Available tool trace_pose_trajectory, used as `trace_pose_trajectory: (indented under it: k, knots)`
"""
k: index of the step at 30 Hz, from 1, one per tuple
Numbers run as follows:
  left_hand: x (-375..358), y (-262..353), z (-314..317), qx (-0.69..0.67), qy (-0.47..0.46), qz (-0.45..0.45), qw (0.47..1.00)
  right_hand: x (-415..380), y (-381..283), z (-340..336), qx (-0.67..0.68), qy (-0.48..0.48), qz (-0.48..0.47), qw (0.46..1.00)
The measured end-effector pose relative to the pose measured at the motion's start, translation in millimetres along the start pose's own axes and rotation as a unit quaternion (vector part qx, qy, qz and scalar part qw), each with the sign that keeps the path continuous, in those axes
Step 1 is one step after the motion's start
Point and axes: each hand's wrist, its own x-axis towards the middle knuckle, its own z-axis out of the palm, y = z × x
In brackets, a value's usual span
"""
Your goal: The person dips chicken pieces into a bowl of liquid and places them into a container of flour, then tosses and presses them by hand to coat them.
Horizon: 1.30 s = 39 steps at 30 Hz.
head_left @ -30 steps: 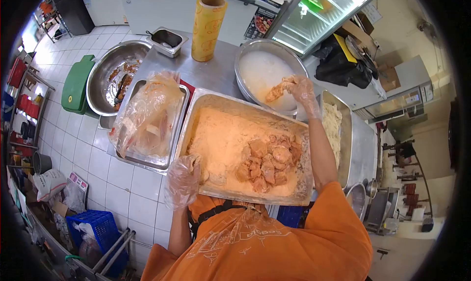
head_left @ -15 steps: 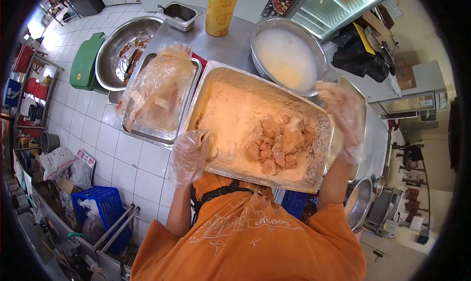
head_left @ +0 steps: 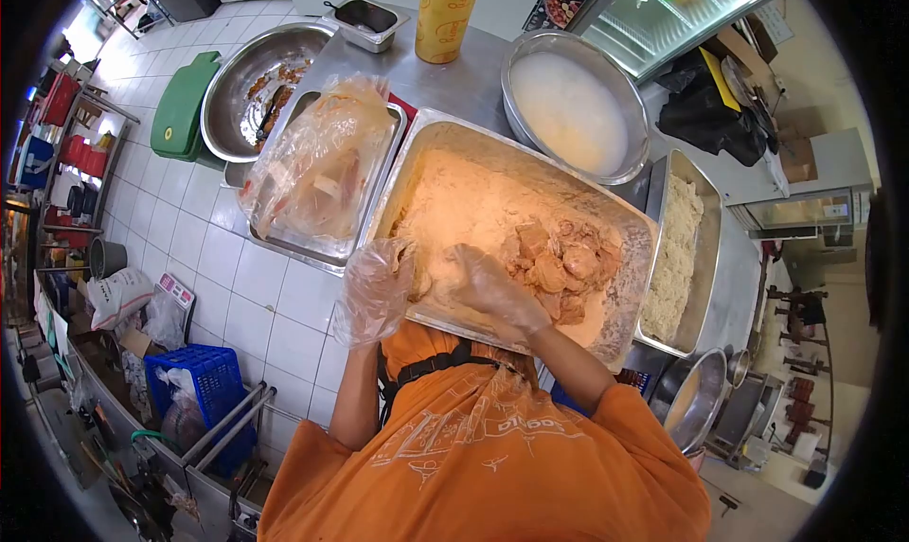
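A deep metal tray of pale orange flour lies in front of me, with a heap of raw meat chunks on its right side. My left hand, in a clear plastic glove, is at the tray's left end. Its fingers curl inward and look caked with flour; whether they grip the rim or a coated piece is hidden. My right hand, also gloved, reaches down into the flour left of the meat. Its fingers are bent and partly hidden, so what they hold cannot be made out.
Left of the tray, a plastic bag lies on a shallow metal tray. Behind stands a big bowl of cloudy liquid, beside a yellow cylinder. At right is a tray of pale crumbly coating. A steel bowl sits far left.
My right hand has swung from beyond the tray's right edge down into the flour at its middle. The right-hand coating tray is now uncovered. My left hand stays at the tray's left end.
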Motion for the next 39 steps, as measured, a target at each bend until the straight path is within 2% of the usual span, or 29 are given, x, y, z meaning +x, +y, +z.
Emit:
trace_pose_trajectory:
  k: [3, 4, 5, 6, 7, 8, 9, 10, 13, 16, 19, 22, 24, 26, 27, 28, 30, 31, 34, 37, 39]
  knots:
    - [3, 3, -2, 0.004, -0.002, 0.007, 1.0, 9, 21, -23, 0.155, -0.013, -0.035, 0.987]
    - [4, 6, -3, 0.002, -0.004, 0.011, 1.0, 6, 24, -24, 0.26, -0.005, -0.038, 0.965]
    - [4, 5, -2, -0.003, -0.007, 0.006, 1.0, 3, 23, -28, 0.362, 0.002, -0.043, 0.931]
    - [3, 3, 0, -0.007, -0.01, 0.002, 1.0, -9, 4, -38, 0.502, 0.029, -0.029, 0.864]
    - [2, 2, 0, -0.01, -0.012, -0.003, 1.0, -16, -6, -43, 0.631, 0.055, -0.016, 0.774]
    - [2, 4, -2, -0.009, -0.012, 0.003, 1.0, -7, 7, -38, 0.475, 0.07, -0.035, 0.876]
    - [2, 6, -4, -0.007, -0.011, 0.008, 1.0, 12, 31, -29, 0.303, 0.08, -0.052, 0.948]
    - [3, 8, -5, -0.005, -0.007, 0.012, 1.0, 24, 44, -24, 0.119, 0.087, -0.069, 0.987]
    - [-3, -5, 2, 0.029, -0.011, -0.007, 0.999, 24, 22, -30, 0.189, 0.09, -0.001, 0.978]
    - [-1, -3, 0, 0.043, -0.009, 0.019, 0.999, 12, -17, -49, 0.217, 0.177, -0.009, 0.96]
    - [4, 3, -3, 0.003, -0.016, 0.024, 1.0, 14, -6, -37, 0.462, 0.107, 0.039, 0.879]
    - [2, 2, -2, 0.03, -0.033, 0.002, 0.999, 40, 47, -8, 0.222, 0.071, -0.004, 0.972]
    - [1, 2, -4, 0.05, -0.024, 0.01, 0.998, 28, 35, -4, 0.39, 0.077, -0.031, 0.917]
    - [0, 2, -4, 0.047, -0.023, 0.009, 0.999, 26, 37, 3, 0.325, 0.126, -0.066, 0.935]
    - [2, 3, -3, 0.034, -0.024, 0.004, 0.999, 32, 47, 9, 0.17, 0.169, -0.088, 0.967]
    - [3, 3, -2, 0.021, -0.026, -0.001, 0.999, 37, 58, 15, 0.012, 0.207, -0.107, 0.972]
    - [4, 6, -4, 0.019, -0.018, 0.008, 1.0, 32, 27, -25, 0.236, 0.087, -0.028, 0.967]
    - [2, 7, -6, 0.02, -0.014, 0.009, 1.0, 29, 15, -37, 0.344, 0.021, 0.012, 0.939]
    - [4, 11, -6, 0.014, 0.003, 0.036, 0.999, 35, 35, -24, 0.301, 0.054, -0.005, 0.952]
    - [2, 3, 1, -0.02, 0.012, 0.033, 0.999, 53, 92, 20, 0.014, 0.108, -0.082, 0.991]
    - [2, 1, 0, -0.004, 0.012, 0.045, 0.999, 58, 109, 43, 0.289, 0.121, -0.11, 0.943]
